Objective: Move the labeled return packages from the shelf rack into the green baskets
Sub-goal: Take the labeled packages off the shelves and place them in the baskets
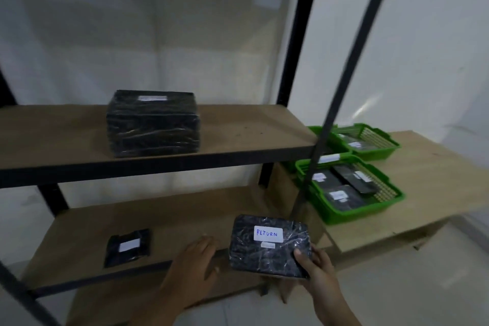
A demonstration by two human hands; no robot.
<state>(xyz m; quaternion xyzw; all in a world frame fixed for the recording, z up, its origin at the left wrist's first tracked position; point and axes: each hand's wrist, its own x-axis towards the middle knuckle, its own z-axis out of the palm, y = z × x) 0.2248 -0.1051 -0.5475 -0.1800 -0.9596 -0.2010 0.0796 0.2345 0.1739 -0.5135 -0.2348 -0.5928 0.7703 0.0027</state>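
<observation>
Where the lower shelf (pixel 185 214) of the shelf rack (pixel 352 66) runs off to my left, a small flat package (pixel 128 246) in black wrap lies on the board, its white label too blurred to read. Above it and a little to the right, on the middle shelf (pixel 251 130), stands a stack of wrapped packages (pixel 153 124), black and glossy, with a pale label on top.

Next comes my left hand (pixel 197 259), reaching over the front edge of the lower shelf. Its fingers are stretched out and relaxed and it carries nothing. It sits just beside the package I am holding, and I cannot tell whether it touches it.

That RETURN package (pixel 267 246) is at the right end of the lower shelf, by the front edge, tilted slightly toward me, with the handwritten word facing up on its white sticker. My right hand (pixel 317 264) grips it at the near right corner, thumb pressed on top and fingers curled beneath.

Further right, past the rack's front post, a wooden table (pixel 436 174) holds the baskets. The near green basket (pixel 370 213) has several black labelled packages lying flat inside. The far green basket (pixel 381 153) sits just behind it, also with labelled packages in it. Both are well apart from the package in my grip.
</observation>
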